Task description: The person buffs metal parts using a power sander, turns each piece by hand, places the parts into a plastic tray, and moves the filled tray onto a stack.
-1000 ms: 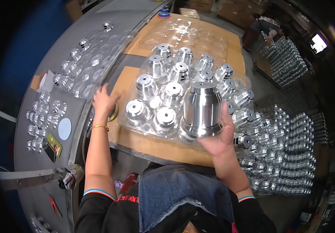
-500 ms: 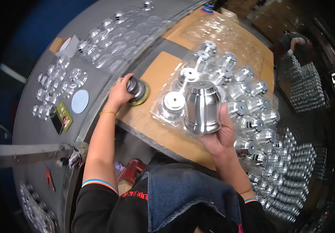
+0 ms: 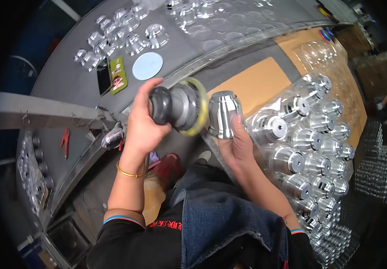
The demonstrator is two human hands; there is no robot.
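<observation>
I have the left hand (image 3: pixel 142 126) wrapped around the black grip of a round power tool (image 3: pixel 180 106), its yellow-edged disc facing the shiny metal cup (image 3: pixel 224 112) in my right hand (image 3: pixel 237 145). More metal cups (image 3: pixel 292 161) cluster to the right. On the grey counter (image 3: pixel 180 51), I see a pale blue disc (image 3: pixel 147 66) and red pliers (image 3: pixel 65 142).

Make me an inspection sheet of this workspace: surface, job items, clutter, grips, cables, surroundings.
Surface: grey table; cardboard on the bench.
Job items: tool with yellow-rimmed disc, close to the cup; contact unclear. Other cups grouped to the right.
Clutter: phone, green item, blue disc and red pliers.
Grips: left grip on the tool's black knob; right grip around the cup's lower part.
Cables: dark cord by the left wrist, perhaps the tool's.
Surroundings: stacks of shiny parts, far right.
</observation>
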